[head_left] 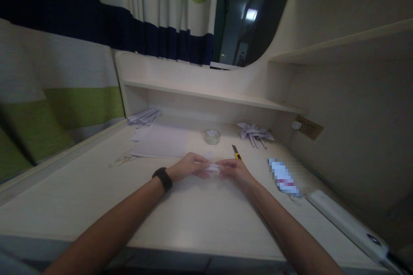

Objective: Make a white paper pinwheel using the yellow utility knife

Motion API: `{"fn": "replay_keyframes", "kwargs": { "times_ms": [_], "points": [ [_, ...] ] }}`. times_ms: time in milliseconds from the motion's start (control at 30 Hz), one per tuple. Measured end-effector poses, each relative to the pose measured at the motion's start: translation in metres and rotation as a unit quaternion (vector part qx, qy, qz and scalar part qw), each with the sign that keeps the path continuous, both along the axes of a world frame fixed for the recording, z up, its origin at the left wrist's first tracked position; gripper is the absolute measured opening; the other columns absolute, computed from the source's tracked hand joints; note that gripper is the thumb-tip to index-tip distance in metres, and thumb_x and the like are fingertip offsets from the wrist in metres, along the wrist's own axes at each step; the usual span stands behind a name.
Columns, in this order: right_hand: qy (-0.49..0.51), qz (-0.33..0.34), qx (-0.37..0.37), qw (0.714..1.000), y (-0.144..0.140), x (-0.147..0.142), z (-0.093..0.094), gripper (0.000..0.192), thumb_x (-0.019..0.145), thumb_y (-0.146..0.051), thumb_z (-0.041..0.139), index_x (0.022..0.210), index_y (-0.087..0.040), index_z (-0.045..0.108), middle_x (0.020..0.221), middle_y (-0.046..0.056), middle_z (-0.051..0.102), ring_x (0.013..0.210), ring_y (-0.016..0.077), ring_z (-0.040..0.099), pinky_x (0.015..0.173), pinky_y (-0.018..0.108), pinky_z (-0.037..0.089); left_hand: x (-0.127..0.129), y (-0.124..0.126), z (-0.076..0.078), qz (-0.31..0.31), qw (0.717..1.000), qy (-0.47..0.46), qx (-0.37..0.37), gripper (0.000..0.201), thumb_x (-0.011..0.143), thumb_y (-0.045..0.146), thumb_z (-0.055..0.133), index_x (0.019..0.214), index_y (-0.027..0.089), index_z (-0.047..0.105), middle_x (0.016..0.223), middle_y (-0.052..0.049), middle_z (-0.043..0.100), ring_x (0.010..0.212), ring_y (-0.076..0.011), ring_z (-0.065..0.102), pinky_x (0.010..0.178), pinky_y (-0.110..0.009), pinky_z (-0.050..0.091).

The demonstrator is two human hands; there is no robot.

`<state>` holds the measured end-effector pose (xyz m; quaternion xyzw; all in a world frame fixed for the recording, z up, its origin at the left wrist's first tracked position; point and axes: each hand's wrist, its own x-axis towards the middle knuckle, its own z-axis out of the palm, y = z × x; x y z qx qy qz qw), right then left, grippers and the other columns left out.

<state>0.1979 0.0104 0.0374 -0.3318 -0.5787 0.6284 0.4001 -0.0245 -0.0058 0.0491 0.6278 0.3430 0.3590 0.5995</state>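
A small folded paper (213,167) sits pinched between the closed fingers (202,164) of both hands.

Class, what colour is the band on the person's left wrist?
Black. The wristband shows best in the head view, just behind the left hand.

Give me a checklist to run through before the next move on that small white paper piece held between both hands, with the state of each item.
1. Left hand pinches the small white folded paper piece: ok.
2. Right hand grips its other end: ok.
3. Paper is over a bare part of the pale wooden desk: ok.
4. Yellow-handled utility knife lies apart from the fingers, just behind the right hand: ok; whether its blade is out: cannot tell.
5. Clear roll of tape stands behind the hands, unblocked: ok.
6. Fold lines on the paper are straight: cannot tell, too small and dim.
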Motion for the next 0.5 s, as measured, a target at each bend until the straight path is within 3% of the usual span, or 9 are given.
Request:
{"fn": "replay_keyframes", "kwargs": {
  "times_ms": [267, 500],
  "points": [
    [-0.004, 0.024, -0.015, 1.0, -0.0026, -0.0006, 0.0052, 0.039, 0.062, -0.038, 0.079, 0.089, -0.01, 0.072, 0.068, 0.008, 0.069, 0.052, 0.0122, 0.06, 0.05, 0.024, 0.05, -0.0008, 0.0015, 0.0002, -0.009, 1.0, -0.002, 0.007, 0.044, 0.071, 0.042, 0.072, 0.1, 0.01, 0.07, 0.095, -0.016, 0.071, 0.08, -0.022, 0.068, 0.08, -0.038, 0.052],
    [-0.012, 0.001, -0.007, 1.0, -0.0059, -0.0031, 0.0077, 0.039, 0.059, -0.037, 0.081, 0.087, -0.01, 0.073, 0.067, 0.008, 0.069, 0.054, 0.0133, 0.062, 0.056, 0.027, 0.052, -0.0008, 0.0004, 0.0022, -0.013, 1.0, -0.001, 0.012, 0.041, 0.072, 0.04, 0.072, 0.1, 0.01, 0.07, 0.097, -0.015, 0.07, 0.08, -0.0211, 0.068, 0.08, -0.038, 0.051]
  ]
}}
